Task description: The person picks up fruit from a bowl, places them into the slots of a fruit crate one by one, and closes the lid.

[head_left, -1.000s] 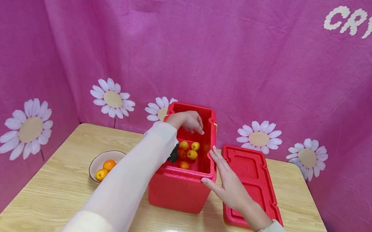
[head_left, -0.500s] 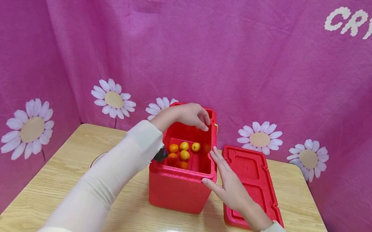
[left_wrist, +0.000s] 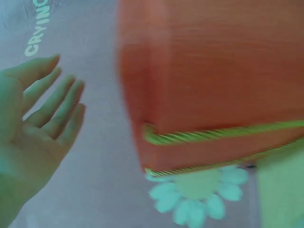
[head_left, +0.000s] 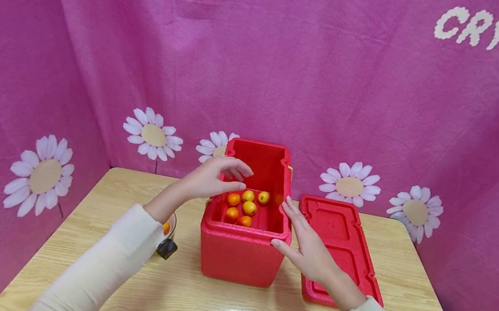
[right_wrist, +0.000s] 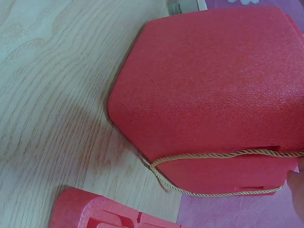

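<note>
A deep red foam box [head_left: 238,259] stands without its lid on the table. Several small round yellow and orange fruits [head_left: 249,208] lie on its floor. Over the box's left rim hovers my left hand [head_left: 215,178], fingers spread and loosely bent, holding nothing. The left wrist view also has this bare hand [left_wrist: 40,114], apart from the blurred red box wall [left_wrist: 213,71]. My right hand [head_left: 308,247] rests its straight fingers along the right rim, thumb at the near corner. Only a bit of that hand [right_wrist: 297,190] shows in the right wrist view.
The red lid [head_left: 335,224] lies flat to the right of the box. Left of the box, a bowl [head_left: 174,222] with orange fruit [head_left: 166,227] is mostly hidden by my left forearm. Gold rope [right_wrist: 204,156] runs along the box's side. A purple curtain [head_left: 288,76] hangs behind.
My left hand has risen out of the box and moved left and back toward me, baring more fruit inside. The right hand has stayed on the rim.
</note>
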A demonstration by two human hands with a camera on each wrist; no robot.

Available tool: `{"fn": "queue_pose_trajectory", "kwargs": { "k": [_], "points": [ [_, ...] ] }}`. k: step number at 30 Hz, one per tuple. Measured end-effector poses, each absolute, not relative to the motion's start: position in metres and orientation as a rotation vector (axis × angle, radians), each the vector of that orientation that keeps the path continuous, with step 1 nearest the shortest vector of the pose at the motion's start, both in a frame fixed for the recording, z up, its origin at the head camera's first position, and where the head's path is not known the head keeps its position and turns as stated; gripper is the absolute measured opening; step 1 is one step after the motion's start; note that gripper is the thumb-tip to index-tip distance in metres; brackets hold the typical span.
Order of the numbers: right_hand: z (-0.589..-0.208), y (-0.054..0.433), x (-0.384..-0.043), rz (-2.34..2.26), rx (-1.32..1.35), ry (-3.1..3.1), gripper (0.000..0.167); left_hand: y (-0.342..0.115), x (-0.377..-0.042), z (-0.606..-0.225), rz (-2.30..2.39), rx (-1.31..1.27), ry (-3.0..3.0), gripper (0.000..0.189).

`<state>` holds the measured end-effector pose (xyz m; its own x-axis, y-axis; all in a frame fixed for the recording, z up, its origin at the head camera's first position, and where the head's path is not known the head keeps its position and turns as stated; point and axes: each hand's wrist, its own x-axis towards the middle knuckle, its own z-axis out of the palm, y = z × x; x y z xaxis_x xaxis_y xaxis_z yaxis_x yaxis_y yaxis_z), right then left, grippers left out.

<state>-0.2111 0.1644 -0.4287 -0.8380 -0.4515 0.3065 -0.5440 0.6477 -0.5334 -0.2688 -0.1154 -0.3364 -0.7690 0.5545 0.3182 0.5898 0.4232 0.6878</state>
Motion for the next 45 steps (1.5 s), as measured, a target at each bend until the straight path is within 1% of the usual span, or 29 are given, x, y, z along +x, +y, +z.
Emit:
{"fn": "queue_pose_trajectory", "kwargs": {
  "k": [5, 8, 16, 22, 32, 37, 45],
  "points": [
    [-0.429, 0.164, -0.211, 0.951, 0.824, -2.724, 0.082, -0.144, -0.246, -0.365, -1.419, -0.807, -2.51, 0.033],
    [-0.429, 0.165, -0.21, 0.952, 0.813, -2.724, 0.082, -0.162, -0.236, -0.381, -1.432, -0.707, -2.482, 0.033],
    [-0.428, 0.165, -0.211, 0.947, 0.826, -2.715, 0.081, -0.212, -0.219, -0.425, -1.337, -0.56, -2.57, 0.031],
    [-0.428, 0.164, -0.211, 0.946, 0.823, -2.718, 0.081, -0.242, -0.21, -0.448, -1.273, -0.482, -2.652, 0.029],
    [-0.428, 0.165, -0.211, 0.951, 0.817, -2.728, 0.081, -0.272, -0.207, -0.469, -1.069, -0.495, -2.79, 0.026],
    [-0.429, 0.166, -0.211, 0.947, 0.812, -2.731, 0.081, -0.276, -0.208, -0.478, -1.013, -0.575, -2.829, 0.028],
    [-0.429, 0.166, -0.212, 0.958, 0.816, -2.732, 0.081, -0.274, -0.215, -0.486, -0.854, -0.757, -2.856, 0.021]
  ]
}}
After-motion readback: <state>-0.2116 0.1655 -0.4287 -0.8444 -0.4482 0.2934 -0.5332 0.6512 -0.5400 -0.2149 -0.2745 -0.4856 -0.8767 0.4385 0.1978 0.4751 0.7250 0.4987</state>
